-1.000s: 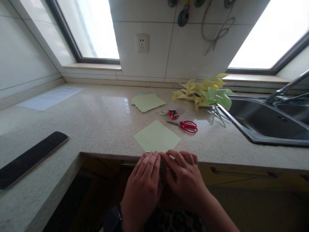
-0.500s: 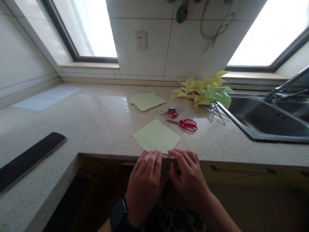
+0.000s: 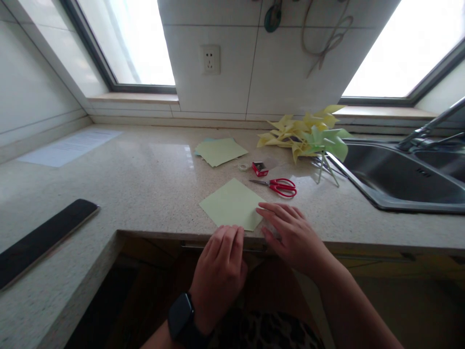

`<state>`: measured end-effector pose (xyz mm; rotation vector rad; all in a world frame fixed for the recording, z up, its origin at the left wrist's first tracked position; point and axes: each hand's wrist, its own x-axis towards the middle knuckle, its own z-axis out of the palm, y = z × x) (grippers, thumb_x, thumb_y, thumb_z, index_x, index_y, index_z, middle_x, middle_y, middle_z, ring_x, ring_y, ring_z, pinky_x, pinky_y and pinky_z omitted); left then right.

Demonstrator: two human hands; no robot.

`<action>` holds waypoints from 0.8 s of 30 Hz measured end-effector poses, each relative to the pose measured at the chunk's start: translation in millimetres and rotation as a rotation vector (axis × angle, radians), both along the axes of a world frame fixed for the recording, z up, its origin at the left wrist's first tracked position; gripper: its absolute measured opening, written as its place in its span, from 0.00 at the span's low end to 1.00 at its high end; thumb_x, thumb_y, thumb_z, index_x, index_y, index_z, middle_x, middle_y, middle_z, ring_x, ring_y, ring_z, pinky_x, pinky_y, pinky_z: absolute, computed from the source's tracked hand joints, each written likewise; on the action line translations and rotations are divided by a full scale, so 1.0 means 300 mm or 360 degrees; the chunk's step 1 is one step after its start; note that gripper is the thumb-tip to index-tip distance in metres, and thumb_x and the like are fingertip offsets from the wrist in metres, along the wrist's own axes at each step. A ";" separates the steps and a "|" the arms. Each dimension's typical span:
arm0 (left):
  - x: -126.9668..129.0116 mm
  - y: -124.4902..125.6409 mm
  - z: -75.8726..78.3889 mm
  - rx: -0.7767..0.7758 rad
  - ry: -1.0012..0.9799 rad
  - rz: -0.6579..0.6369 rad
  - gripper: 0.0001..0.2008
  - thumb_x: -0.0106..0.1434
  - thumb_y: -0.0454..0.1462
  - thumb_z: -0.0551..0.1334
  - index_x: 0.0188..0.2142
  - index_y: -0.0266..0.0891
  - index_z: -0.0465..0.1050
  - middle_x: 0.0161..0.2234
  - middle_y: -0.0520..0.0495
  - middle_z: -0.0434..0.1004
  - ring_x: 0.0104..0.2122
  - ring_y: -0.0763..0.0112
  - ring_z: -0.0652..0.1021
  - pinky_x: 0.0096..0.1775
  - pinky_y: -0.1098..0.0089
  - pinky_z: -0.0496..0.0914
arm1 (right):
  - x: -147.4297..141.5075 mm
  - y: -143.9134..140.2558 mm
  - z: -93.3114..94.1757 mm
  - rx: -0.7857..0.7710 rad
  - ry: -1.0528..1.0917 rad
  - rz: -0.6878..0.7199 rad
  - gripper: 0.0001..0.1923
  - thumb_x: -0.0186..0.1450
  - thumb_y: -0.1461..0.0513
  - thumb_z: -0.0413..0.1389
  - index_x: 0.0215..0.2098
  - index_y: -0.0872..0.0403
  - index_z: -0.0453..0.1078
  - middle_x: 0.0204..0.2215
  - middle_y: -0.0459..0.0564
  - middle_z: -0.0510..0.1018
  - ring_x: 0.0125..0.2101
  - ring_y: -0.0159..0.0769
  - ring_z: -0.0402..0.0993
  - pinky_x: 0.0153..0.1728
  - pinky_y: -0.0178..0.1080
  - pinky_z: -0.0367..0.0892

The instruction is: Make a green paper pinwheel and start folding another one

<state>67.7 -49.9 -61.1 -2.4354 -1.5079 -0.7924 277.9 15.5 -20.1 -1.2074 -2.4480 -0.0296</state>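
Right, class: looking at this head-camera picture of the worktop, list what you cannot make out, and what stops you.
- Near corner of the green paper sheet: covered by the left hand and right hand.
- Print on the small red box: too small.
- Tap: cut off by the right edge.
- Hanging items on the wall: cut off by the top edge.
- Text on the white sheet: washed out.

A speckled beige stone table (image 3: 138, 179) fills the frame's middle, a steel sink (image 3: 399, 186) at right. Behind, white tiled wall (image 3: 276, 82) carries a white socket (image 3: 210, 59) between two bright windows (image 3: 127, 41).
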 end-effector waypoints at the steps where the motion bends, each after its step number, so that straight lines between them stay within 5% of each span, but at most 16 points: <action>1: -0.001 0.001 -0.002 0.0014 0.0003 -0.0007 0.25 0.65 0.29 0.57 0.62 0.27 0.65 0.55 0.35 0.72 0.57 0.52 0.70 0.59 0.54 0.70 | 0.001 0.003 -0.002 -0.0015 -0.0022 0.0002 0.19 0.70 0.61 0.52 0.59 0.53 0.68 0.57 0.54 0.75 0.56 0.48 0.69 0.55 0.54 0.64; 24: -0.012 0.016 0.016 0.0002 0.0127 -0.0060 0.25 0.66 0.30 0.56 0.62 0.27 0.64 0.55 0.35 0.72 0.57 0.51 0.71 0.60 0.53 0.69 | 0.005 0.002 -0.011 -0.0049 0.0072 -0.0033 0.19 0.68 0.62 0.55 0.57 0.51 0.70 0.55 0.52 0.77 0.54 0.46 0.70 0.55 0.53 0.64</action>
